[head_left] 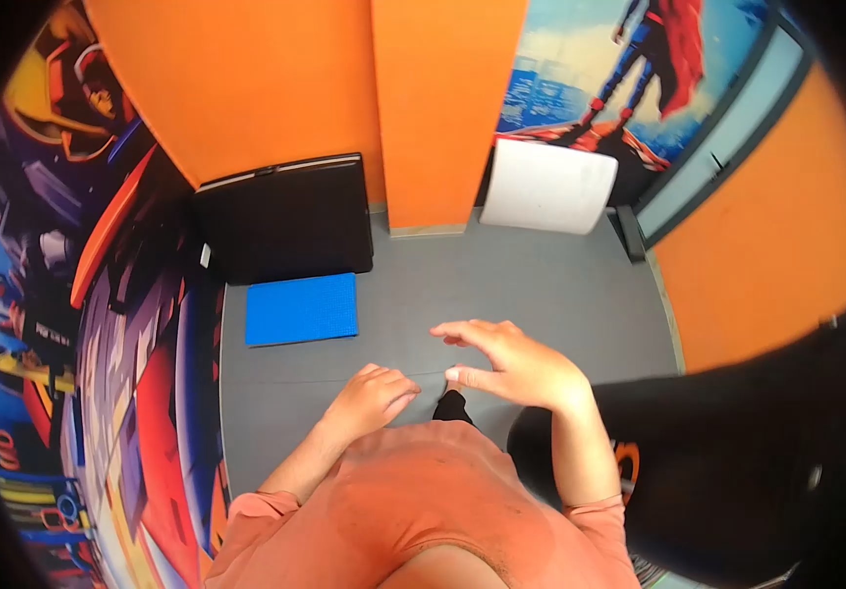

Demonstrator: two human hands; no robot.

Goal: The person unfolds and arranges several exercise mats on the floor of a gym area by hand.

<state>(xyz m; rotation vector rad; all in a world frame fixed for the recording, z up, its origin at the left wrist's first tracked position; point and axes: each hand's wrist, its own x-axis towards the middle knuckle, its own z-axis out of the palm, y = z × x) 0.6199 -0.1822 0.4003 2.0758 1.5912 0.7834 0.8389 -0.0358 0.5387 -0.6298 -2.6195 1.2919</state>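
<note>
I record the left hand (374, 398) just ahead of the shirt (423, 481), fingers loosely curled and narrow; the right hand (519, 365) is open, thumb and fingers parted. 1 large black object (717, 461) stands beside the right forearm. I find 1 blue mat (302, 309) flat on the floor (442, 285), ahead and left of both hands. Beyond: 1 black panel (290, 221) by the orange wall (246, 79); farther right, 1 white panel (548, 187).

Gym-like room (413, 285), mural (629, 74), blue mat (302, 309)

A blue, seemingly textured mat (302, 309) lies on gray floor (423, 285).
</note>
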